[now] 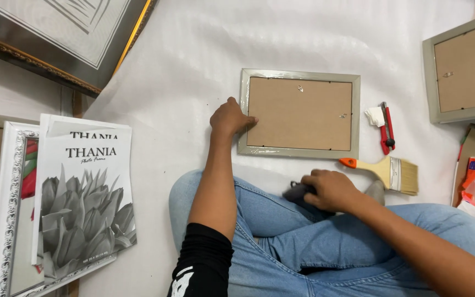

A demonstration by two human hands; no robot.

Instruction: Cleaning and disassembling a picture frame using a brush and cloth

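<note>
Currently sitting cross-legged on white floor sheet. Grey picture frame lying face down ahead of knees, brown backing up, shiny wrap on border. Left hand pressing frame's left edge, fingers flat, steadying. Right hand closing grip around dark cloth on lap. Paintbrush, red cutter lying beside frame.

A picture frame lies face down, its grey-green moulding glossy under clear plastic wrap, its backing matt brown fibreboard with small metal clips. The surface beneath is white, faintly textured foam sheet. A paintbrush has a pale wooden handle, shiny metal ferrule and tan bristles. The jeans are soft blue denim. The right hand rests on dark cloth.
</note>
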